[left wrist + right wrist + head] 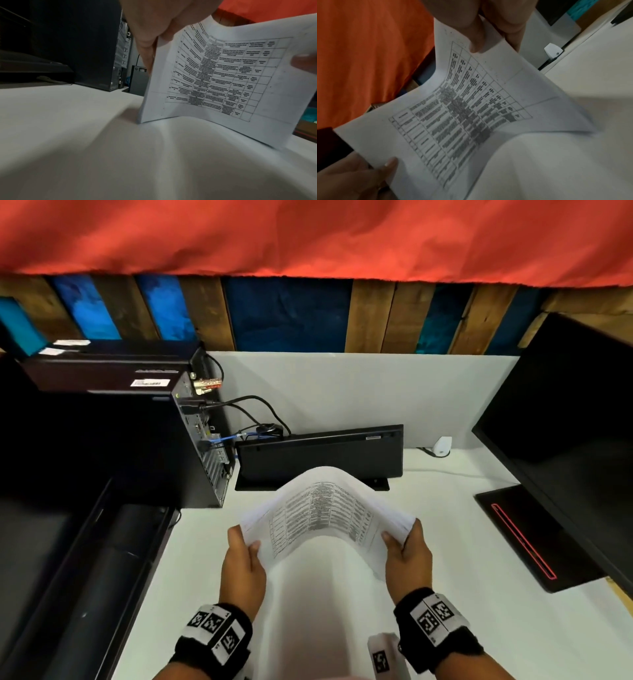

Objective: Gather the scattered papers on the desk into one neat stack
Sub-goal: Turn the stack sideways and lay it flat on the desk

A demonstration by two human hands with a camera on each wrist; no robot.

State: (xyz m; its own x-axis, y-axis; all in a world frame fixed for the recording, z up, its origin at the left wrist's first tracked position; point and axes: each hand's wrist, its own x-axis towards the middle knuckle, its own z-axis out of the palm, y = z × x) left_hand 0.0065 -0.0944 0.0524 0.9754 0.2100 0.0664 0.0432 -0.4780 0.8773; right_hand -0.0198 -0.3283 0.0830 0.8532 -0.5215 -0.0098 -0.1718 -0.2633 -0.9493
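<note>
Sheaf of papers (325, 515) at lower centre of the head view, bowed upward, long axis left to right, pinched at its ends by left hand (244, 563) and right hand (407, 556) above the desk (445, 542), keyboard (320, 455) propped just behind, computer tower (198, 440) left, monitor (565, 446) right.

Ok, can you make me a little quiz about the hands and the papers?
1. True or false: the papers lie flat on the desk.
2. Which hands hold the papers? A) left hand only B) right hand only C) both
3. Fill in: the top sheet shows a printed ____.

Key: 1 false, they are bowed upward, standing on their bottom edge; 2 C; 3 table.
</note>
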